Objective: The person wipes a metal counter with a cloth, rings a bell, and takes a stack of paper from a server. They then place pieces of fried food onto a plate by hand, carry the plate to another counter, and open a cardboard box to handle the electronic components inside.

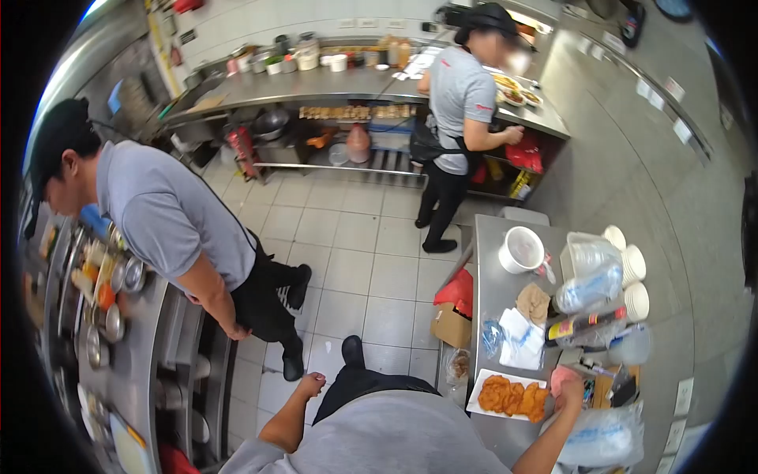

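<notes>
My right hand (572, 395) is closed around a pink cloth (563, 378) at the right end of a white rectangular plate (474, 403). Several pieces of golden-brown fried food (509, 396) lie in a row on that plate, which rests on the steel table (493, 296). Low over the floor, beside my dark trousers, hangs my left hand (313, 385). Its fingers are curled in, and I see nothing in them.
A white tub (521, 250), napkins (521, 338), a dark bottle (586, 324) and stacked bowls (634, 265) crowd the right table. One co-worker (170, 213) bends over the left counter (134, 347); another (466, 110) stands at the back counter (237, 91). Tiled floor (347, 276) lies between.
</notes>
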Available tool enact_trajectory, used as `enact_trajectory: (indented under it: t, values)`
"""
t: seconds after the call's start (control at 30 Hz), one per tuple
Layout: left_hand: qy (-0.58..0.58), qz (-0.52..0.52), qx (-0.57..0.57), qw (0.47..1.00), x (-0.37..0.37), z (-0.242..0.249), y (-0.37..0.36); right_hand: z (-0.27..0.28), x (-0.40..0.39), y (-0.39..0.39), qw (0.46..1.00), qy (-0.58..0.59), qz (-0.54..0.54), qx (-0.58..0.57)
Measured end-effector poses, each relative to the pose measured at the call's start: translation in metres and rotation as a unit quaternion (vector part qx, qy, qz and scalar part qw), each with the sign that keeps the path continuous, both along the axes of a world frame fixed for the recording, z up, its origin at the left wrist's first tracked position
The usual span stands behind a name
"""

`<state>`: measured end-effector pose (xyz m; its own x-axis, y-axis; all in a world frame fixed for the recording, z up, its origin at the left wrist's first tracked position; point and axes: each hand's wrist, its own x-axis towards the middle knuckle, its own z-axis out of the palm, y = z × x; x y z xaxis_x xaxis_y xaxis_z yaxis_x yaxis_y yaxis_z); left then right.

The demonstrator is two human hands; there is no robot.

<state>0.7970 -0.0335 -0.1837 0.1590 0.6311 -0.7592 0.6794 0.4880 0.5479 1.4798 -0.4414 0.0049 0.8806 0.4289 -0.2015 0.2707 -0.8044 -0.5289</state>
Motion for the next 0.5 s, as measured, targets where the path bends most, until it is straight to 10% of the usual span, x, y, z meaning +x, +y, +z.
enact_trajectory:
  t: [0.07, 0.1, 0.23, 0.4, 0.47, 0.5]
  values:
    - [-0.002, -0.009, 0.006, 1.000, -0.006, -0.013, -0.017, 0.024, 0.004, 0.008, 0.984, -0.024, 0.139, -0.105]
    - [0.002, -0.039, 0.012, 0.999, -0.009, -0.022, -0.025, 0.081, -0.041, 0.050, 0.993, 0.107, 0.049, 0.017]
    - [0.050, -0.083, 0.032, 0.995, -0.001, -0.007, -0.032, 0.166, -0.140, 0.175, 0.932, 0.207, 0.256, 0.151]
    - [0.019, -0.069, 0.114, 0.991, 0.010, 0.025, -0.014, 0.157, -0.233, 0.291, 0.853, 0.034, 0.506, 0.125]
    - [-0.006, -0.019, 0.124, 0.992, 0.009, 0.048, -0.014, 0.154, -0.270, 0.318, 0.762, 0.413, 0.457, 0.199]
    - [-0.036, 0.014, 0.129, 0.991, 0.007, 0.057, -0.017, 0.159, -0.283, 0.330, 0.753, 0.415, 0.471, 0.196]
